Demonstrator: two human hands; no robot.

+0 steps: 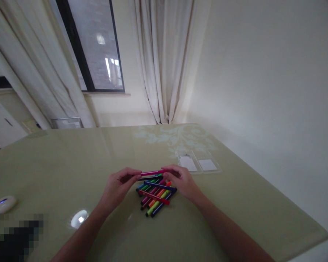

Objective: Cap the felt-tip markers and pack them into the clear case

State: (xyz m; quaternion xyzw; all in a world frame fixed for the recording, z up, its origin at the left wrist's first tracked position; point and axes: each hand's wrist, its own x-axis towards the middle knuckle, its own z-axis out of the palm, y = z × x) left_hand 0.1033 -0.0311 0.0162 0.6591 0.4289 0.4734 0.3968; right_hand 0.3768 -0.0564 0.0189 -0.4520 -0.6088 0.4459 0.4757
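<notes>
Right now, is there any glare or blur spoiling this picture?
Head view: bright glare on the table, beside the left forearm; bright patches on the window. Also head view: blocky pixels hide the bottom left corner; the pens look slightly soft.

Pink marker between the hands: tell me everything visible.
The pink marker is slim, apparently plastic, with what looks like a pale line along its barrel. It is held crosswise, nearly level in the view, one end in the left hand's grip, the other in the right hand's grip; both tips are hidden. A dark marker shows just below it in the picture; whether they touch is unclear.
</notes>
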